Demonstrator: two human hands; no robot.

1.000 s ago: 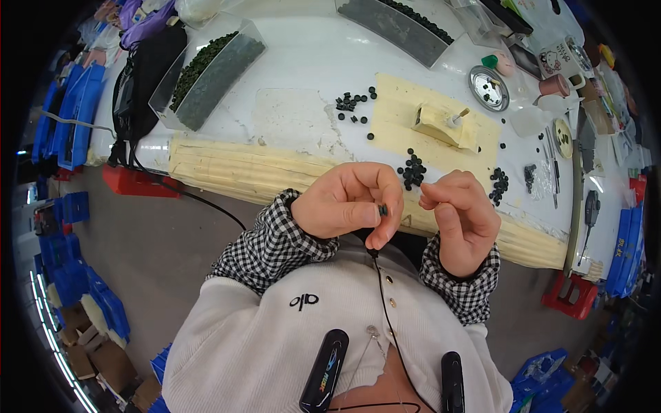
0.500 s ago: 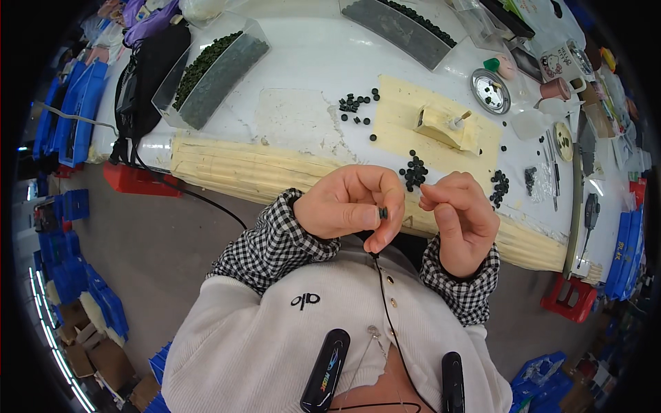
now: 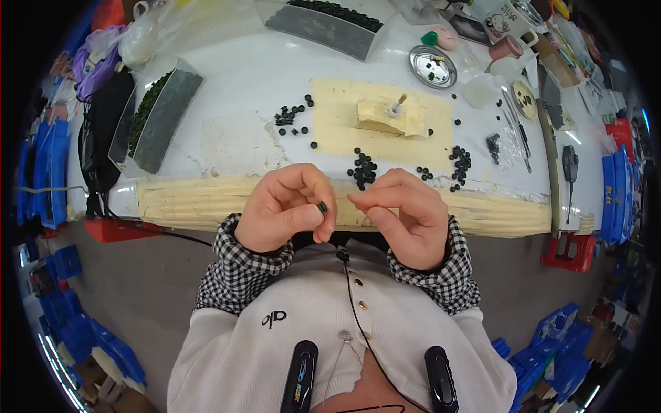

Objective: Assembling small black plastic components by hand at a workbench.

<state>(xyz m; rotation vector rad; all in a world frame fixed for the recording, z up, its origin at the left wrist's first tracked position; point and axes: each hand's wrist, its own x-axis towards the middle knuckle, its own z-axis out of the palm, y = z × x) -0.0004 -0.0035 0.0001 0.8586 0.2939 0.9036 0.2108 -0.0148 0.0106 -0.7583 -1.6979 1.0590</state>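
My left hand [image 3: 286, 210] is closed just above the front of my shirt, near the table's edge. Between its thumb and fingers it pinches a small dark green grooved piece [image 3: 322, 207]. Close by on the right, my right hand [image 3: 408, 215] has its thumb and forefinger drawn together, their tips pointing at the left hand; whatever is between them is too small to make out. Beyond the hands lies a loose pile of small round dark pieces [image 3: 362, 169] on the table. Behind that, a taped block [image 3: 379, 120] with a short upright peg [image 3: 399, 103] rests on a yellow sheet [image 3: 330, 96].
Two clear bins, one at left [image 3: 165, 120] and one at the back [image 3: 320, 31], hold many dark pieces. A round metal dish [image 3: 434, 67], tweezers [image 3: 515, 124] and a mug [image 3: 506, 20] are to the right. Padded yellow tape covers the table's front edge [image 3: 186, 206].
The whole view has shifted, so table and hands appear further left. My right thumb has come closer to its forefinger. The green piece stays in my left hand, slightly turned.
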